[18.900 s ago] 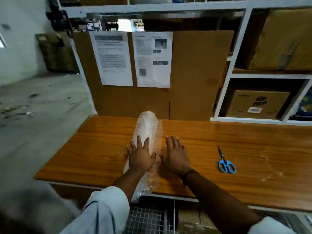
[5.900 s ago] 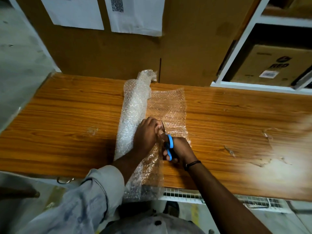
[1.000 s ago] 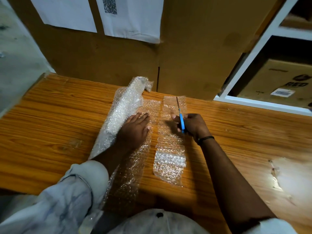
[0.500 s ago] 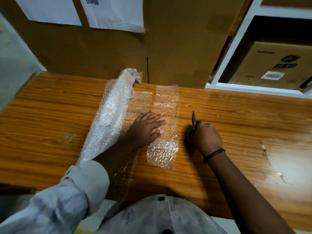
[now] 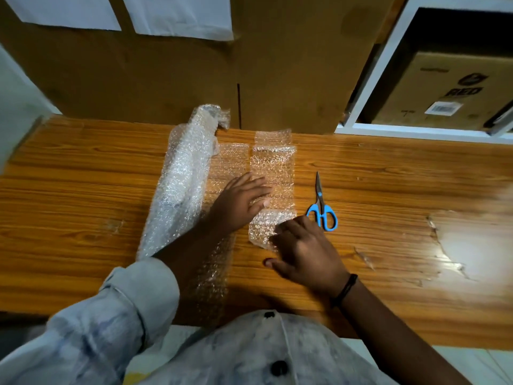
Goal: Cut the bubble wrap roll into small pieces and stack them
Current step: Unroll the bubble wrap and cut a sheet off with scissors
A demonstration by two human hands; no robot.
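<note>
Bubble-wrap strip [image 5: 273, 173] lies under flat left hand [image 5: 238, 207] and spread right hand [image 5: 305, 251], neither gripping; scissors [image 5: 322, 209] alongside

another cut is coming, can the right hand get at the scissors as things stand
Probably yes: the scissors lie on bare table just beyond the right hand, handles toward it, nothing between. That hand rests on the cut strip, holding nothing.

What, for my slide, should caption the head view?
Left hand and right hand touch a cut bubble wrap strip; scissors lie aside.
</note>
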